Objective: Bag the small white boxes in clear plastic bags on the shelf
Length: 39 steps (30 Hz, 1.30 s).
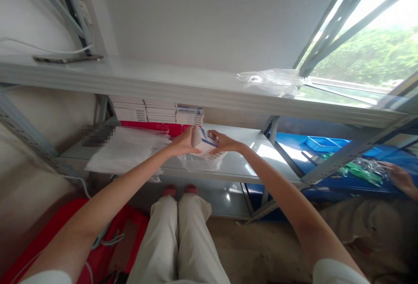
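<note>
Between my two hands is a stack of small white-and-blue boxes (204, 141), held above the lower shelf. My left hand (185, 141) grips the stack's left end, and my right hand (224, 141) closes on its right end. Just below the stack, a clear plastic bag (199, 163) lies at the shelf's front edge; whether the boxes touch it I cannot tell. Behind, rows of similar white boxes (161, 112) are piled on a red box (143, 125). To the left of my left hand, a pile of clear plastic bags (127, 149) lies flat on the shelf.
The upper metal shelf (183, 84) runs across above my hands, with a crumpled plastic bag (272, 79) and a flat dark object (68, 59) on it. A red bin (135, 218) stands lower left. At right, another person's hand (400, 177) is near green-and-silver material (364, 168).
</note>
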{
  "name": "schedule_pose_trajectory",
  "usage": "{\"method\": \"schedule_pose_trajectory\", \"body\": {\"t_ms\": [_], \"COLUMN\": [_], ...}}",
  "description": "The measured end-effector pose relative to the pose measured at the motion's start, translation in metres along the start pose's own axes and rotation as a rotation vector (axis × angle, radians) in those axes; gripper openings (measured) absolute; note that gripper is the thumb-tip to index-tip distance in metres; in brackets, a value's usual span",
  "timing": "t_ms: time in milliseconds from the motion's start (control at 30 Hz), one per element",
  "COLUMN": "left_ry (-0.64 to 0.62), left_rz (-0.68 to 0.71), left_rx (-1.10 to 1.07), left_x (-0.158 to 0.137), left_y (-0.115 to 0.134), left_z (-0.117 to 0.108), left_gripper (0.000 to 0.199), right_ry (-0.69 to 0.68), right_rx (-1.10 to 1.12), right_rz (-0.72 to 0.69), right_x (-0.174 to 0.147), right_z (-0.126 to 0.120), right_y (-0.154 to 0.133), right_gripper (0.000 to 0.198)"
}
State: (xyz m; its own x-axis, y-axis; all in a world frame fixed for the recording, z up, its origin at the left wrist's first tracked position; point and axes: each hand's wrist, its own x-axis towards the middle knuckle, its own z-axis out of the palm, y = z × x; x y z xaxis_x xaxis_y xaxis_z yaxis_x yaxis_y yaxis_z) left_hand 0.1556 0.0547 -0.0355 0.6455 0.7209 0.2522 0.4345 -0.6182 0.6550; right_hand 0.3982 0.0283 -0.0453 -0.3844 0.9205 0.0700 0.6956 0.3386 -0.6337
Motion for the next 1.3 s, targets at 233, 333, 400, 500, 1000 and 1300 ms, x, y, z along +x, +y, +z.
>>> {"method": "schedule_pose_trajectory", "body": {"t_ms": [233,333,400,500,1000,1300], "left_ry": [0.007,-0.011,-0.034,-0.082,-0.087,0.143], "left_rz": [0.000,-0.001,0.023,0.039,0.123,-0.333], "left_rx": [-0.048,-0.023,0.041,0.238,0.424,-0.292], "left_x": [0.018,0.024,0.024,0.017,-0.026,0.001], "left_y": [-0.039,-0.057,-0.066,-0.073,-0.058,-0.090], "left_z": [0.037,0.053,0.060,0.064,0.080,0.066], "left_gripper": [0.104,0.108,0.114,0.123,0.026,0.011], "right_ry": [0.015,0.037,0.032,0.002,0.178,0.236], "right_rx": [-0.099,-0.186,-0.229,-0.250,-0.140,-0.019], "right_rz": [0.012,0.028,0.057,0.110,0.182,0.209], "right_x": [0.008,0.013,0.015,0.015,-0.001,-0.009], "right_z": [0.003,0.014,0.024,0.035,0.039,0.039], "right_y": [0.039,0.056,0.064,0.072,0.095,0.104], "right_gripper": [0.102,0.103,0.104,0.103,0.101,0.103]}}
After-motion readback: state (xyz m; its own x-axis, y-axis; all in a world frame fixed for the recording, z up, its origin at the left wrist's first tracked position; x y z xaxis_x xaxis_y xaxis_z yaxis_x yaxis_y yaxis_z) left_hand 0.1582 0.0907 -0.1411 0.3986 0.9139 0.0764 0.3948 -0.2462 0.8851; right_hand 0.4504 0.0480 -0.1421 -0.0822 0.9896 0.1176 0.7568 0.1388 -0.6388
